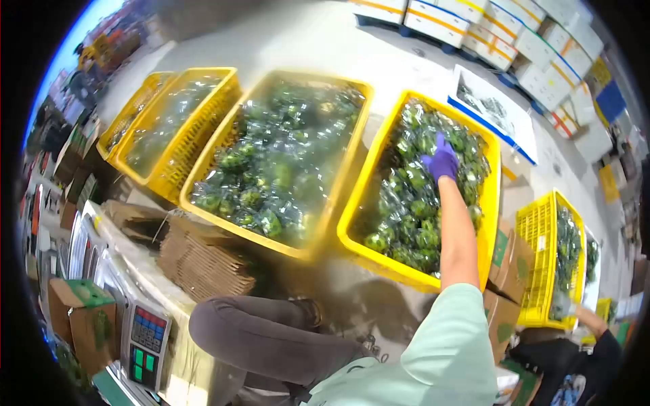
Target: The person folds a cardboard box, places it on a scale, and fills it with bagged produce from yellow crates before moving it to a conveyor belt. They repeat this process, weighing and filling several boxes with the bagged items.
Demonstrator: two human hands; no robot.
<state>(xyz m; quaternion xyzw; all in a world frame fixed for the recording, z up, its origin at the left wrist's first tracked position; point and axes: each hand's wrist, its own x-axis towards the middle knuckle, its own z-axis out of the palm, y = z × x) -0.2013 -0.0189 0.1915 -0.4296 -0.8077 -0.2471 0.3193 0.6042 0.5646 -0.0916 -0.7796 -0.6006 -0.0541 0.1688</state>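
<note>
My right hand (441, 160), in a purple glove, reaches into a yellow crate (493, 203) filled with green produce in clear plastic wrapping (413, 210). It touches or hovers just over the wrapped pieces near the crate's far side. At least one finger points away from the palm; whether a piece is in the grasp cannot be made out. Left of this crate, a larger yellow crate (254, 241) holds more wrapped green produce, blurred in places. My left hand does not show.
More yellow crates (177, 169) stand at the left. A scale (145, 338) and cardboard stacks (196, 260) are at lower left. A white box (521, 128) lies beyond the crate. At lower right, another person's arm (591, 321) reaches to a yellow crate (536, 250).
</note>
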